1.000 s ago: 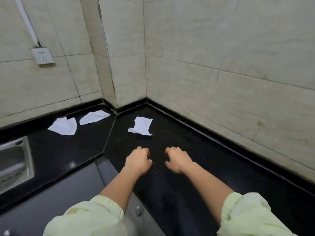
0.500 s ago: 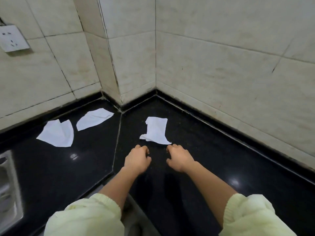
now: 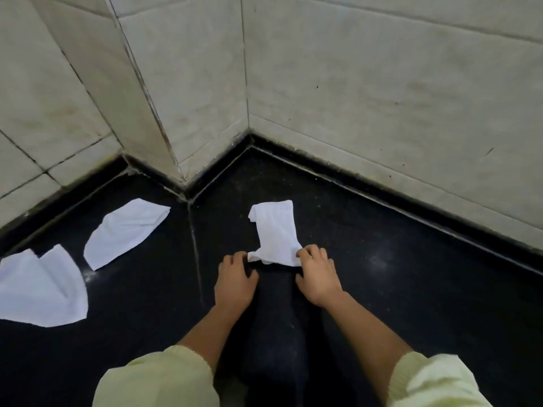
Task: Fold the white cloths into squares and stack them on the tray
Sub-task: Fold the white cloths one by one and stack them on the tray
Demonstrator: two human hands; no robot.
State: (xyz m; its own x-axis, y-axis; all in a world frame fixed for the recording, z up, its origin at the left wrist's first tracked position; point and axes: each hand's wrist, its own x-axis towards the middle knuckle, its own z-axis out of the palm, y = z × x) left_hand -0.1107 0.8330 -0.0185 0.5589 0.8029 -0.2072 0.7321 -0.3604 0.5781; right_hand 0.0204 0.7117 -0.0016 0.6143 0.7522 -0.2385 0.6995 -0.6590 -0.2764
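crumpled white cloth (image 3: 274, 233): lies half bunched on the black countertop (image 3: 411, 289) near the wall corner, its near edge between both hands, within easy reach for flattening.
right hand (image 3: 316, 274): fingers curled onto the cloth's near right corner, apparently pinching it to draw the edge straight.
left hand (image 3: 235, 277): fingers curled, tips at the near left corner; whether they have hold cannot be told.
middle white cloth (image 3: 123, 230), left white cloth (image 3: 41, 286): unfolded, well apart to the left, probably awaiting their turn.
tray: not in view.
progress, judged: nothing folded yet.
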